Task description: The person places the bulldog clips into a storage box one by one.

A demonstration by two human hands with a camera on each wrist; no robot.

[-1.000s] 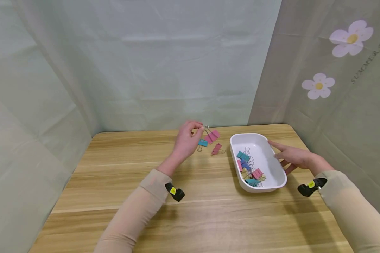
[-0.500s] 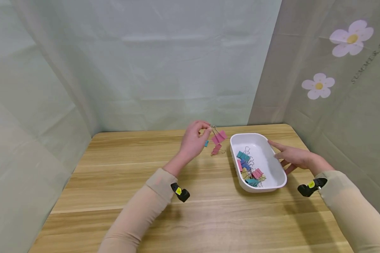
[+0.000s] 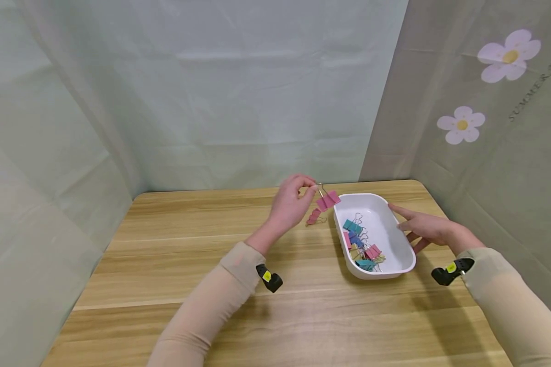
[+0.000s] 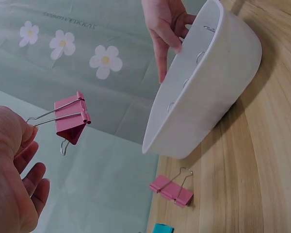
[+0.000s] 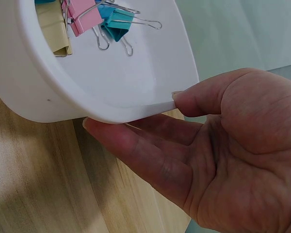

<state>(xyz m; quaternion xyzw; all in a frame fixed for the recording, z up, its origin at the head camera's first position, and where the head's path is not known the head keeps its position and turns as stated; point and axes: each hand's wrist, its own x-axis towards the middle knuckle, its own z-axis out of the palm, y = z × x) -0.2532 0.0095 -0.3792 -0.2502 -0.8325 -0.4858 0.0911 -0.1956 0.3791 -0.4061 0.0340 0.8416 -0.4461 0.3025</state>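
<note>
A pink binder clip (image 3: 328, 201) hangs in the air from my left hand (image 3: 294, 203), which pinches one of its wire handles between thumb and fingers. In the left wrist view that clip (image 4: 71, 118) is apart from the white plastic tray (image 4: 211, 104). My right hand (image 3: 426, 228) holds the tray's right rim, with the thumb (image 5: 199, 99) at the edge and fingers outside the wall. Several binder clips, teal (image 3: 352, 226), blue (image 3: 355, 239), yellow (image 3: 355, 252) and pink (image 3: 373, 251), lie inside the tray (image 3: 397, 255), mostly toward its near left.
On the wooden table (image 3: 165, 265), another pink binder clip (image 3: 314, 217) lies left of the tray. A teal clip (image 4: 163, 228) shows partly at the left wrist view's bottom edge; my left hand hides it from the head view. Curtains (image 3: 257, 102) stand behind the table.
My left hand has moved right with the pink binder clip, bringing it close to the tray's far left corner and covering the teal clip. The right hand and tray have stayed put.
</note>
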